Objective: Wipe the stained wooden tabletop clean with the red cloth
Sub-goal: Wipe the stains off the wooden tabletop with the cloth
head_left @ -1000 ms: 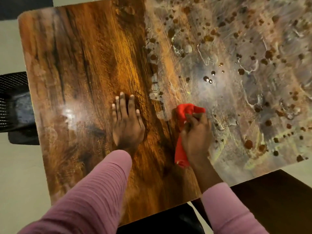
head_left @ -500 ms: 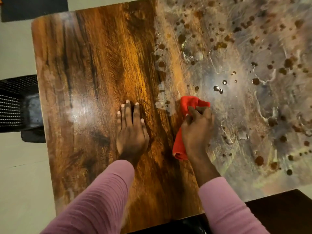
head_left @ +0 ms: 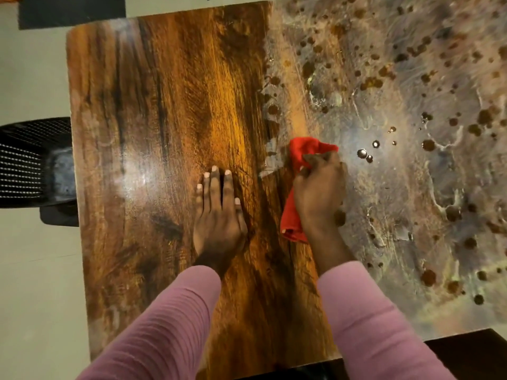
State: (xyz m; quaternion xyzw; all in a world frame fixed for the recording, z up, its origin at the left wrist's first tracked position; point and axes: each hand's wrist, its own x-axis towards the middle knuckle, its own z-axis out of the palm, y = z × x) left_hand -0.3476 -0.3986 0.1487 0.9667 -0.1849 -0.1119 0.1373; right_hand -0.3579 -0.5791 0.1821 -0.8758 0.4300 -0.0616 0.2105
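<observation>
Wood grain on the left half of the desk (head_left: 164, 105) showed bare and glossy, no spots. My view of the L hand (head_left: 218, 215): flat on that clean part, fingers straight and together, holding nothing. Vs 1 s back it sat approx where it had been, just bracing.

Next over, the red cloth (head_left: 304, 148) was bunched on the desk at the border btw clean and dirty wood. The R hand (head_left: 319, 193) was curled over it, fingers pinching the folds, tail trailing toward me. The cloth had slid away from me along that border and ended level w/ the shiny droplets (head_left: 362, 153) just beside it.

Further right, brown spots (head_left: 428, 145) and grey smears covered the rest. I judged it approx half done; strokes needed to work rightward.
</observation>
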